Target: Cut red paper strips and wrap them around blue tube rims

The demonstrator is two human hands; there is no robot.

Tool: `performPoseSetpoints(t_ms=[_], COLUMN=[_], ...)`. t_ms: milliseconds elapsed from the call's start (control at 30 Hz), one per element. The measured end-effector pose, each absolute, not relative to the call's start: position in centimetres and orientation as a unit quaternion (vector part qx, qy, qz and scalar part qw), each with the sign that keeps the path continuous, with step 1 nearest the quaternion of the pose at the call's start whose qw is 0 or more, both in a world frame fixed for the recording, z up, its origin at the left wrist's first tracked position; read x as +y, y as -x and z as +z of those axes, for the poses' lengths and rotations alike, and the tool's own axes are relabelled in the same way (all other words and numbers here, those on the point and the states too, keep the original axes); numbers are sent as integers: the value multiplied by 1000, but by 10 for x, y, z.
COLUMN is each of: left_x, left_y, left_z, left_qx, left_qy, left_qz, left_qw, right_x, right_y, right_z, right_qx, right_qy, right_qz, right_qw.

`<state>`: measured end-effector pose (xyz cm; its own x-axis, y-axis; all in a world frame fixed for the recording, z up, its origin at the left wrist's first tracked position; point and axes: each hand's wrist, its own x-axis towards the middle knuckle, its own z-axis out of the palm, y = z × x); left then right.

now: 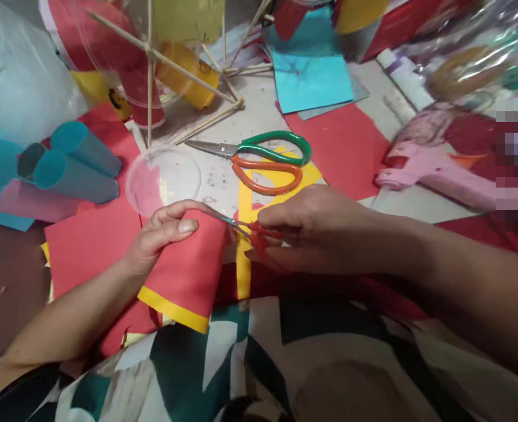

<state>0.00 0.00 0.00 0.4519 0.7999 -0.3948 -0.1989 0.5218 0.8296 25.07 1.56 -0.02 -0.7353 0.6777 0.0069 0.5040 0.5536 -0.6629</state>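
Observation:
My left hand [162,234] grips a red paper roll [188,272] that has a yellow band at its lower end, thumb lying across the top. My right hand [302,228] is closed on red-handled scissors [236,224], whose blades point left at the roll's upper edge. Both hands work just above my lap, over a patterned cloth [250,363]. Whether the blades touch the paper is hard to tell.
A second pair of scissors [263,158] with green and orange handles lies on the floor beyond. Near it are a clear plastic dish [164,176], blue paper rolls [74,164], a pink glue gun [434,173], a bamboo stick frame [153,58], and sheets of red [342,146], blue [311,79] and yellow paper.

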Motion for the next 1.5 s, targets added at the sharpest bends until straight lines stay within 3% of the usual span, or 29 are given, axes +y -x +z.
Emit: performPoseSetpoints(t_ms=[433, 767, 1100, 1300, 1500], left_x=[-4, -6, -2, -1, -3], left_y=[-3, -3, 3, 4, -1], left_z=[4, 7, 6, 9, 11], left_qx=[435, 448, 418, 444, 483], left_qy=[-347, -365, -414, -449, -420], left_qz=[332, 320, 298, 281, 294], left_qw=[762, 751, 752, 722, 710], right_x=[16, 14, 16, 16, 14], right_y=[-255, -255, -256, -257, -254], right_z=[-5, -7, -15, -14, -15], right_qx=[-887, -880, -889, -856, -861], right_qy=[282, 312, 297, 317, 354], right_qz=[316, 327, 311, 340, 319], right_qw=[186, 146, 160, 227, 179])
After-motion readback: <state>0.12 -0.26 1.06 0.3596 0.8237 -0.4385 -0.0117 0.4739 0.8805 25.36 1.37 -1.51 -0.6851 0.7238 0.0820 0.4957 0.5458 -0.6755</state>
